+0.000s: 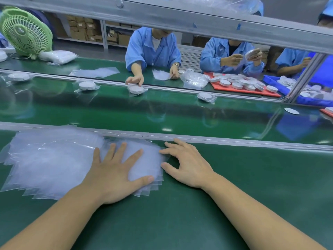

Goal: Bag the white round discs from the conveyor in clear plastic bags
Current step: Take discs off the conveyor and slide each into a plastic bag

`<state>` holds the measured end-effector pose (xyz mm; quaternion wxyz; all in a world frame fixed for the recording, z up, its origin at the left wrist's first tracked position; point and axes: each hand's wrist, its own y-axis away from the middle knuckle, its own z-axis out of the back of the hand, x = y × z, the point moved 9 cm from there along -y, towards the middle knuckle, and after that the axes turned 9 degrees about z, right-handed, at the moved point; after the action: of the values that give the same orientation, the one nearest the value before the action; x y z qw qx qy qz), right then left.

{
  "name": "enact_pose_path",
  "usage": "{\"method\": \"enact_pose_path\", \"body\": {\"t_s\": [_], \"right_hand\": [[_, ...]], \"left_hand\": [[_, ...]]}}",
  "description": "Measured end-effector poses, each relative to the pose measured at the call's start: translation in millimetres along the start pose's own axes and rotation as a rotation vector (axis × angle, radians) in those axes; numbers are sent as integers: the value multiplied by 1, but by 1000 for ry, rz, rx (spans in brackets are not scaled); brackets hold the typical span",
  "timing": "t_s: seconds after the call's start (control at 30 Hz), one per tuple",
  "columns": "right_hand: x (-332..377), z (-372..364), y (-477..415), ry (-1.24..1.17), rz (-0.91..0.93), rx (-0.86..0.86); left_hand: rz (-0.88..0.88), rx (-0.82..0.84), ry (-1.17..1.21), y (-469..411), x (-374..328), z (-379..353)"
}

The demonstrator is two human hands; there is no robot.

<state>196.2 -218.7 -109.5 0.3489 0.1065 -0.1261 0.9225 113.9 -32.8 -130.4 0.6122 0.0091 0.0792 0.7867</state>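
Note:
A fanned stack of clear plastic bags (50, 159) lies on the green work surface in front of me. My left hand (115, 170) presses flat on the stack's right part, fingers spread and straight. My right hand (187, 165) rests beside the stack's right edge, its fingertips touching the top bag's corner, fingers loosely bent and holding nothing. On the green conveyor (162, 112) beyond the metal rail lie bagged white discs (87, 85) (137, 89) (206, 96). One bare flat white disc (291, 110) lies at the belt's right.
Across the belt, people in blue coats work. A red tray (252, 91) holds several white discs, with a blue bin (281, 85) to its right. A green fan (25, 31) stands far left. A metal beam (180, 20) crosses overhead.

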Motion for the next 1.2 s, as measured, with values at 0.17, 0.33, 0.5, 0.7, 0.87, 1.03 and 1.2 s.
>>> {"method": "enact_pose_path", "body": {"t_s": [0.17,0.33,0.5,0.7,0.87,1.03,1.2], "right_hand": [[1,0,0,-19,9,-5],[0,-1,0,-27,14,-19],[-1,-2,-1,-32,18,-8],[-2,-2,0,-33,20,-13],[-3,-2,2,-39,15,-13],[-3,-1,1,-33,15,-20],[-4,-1,2,-34,13,-17]], "left_hand": [[7,6,7,3,-5,-3],[-3,-39,40,0,5,10],[214,-98,-2,-11,56,26],[371,-9,-36,-16,95,11],[418,-205,17,-20,102,31],[521,-232,119,-26,150,38],[526,-202,85,-26,158,32]]}}
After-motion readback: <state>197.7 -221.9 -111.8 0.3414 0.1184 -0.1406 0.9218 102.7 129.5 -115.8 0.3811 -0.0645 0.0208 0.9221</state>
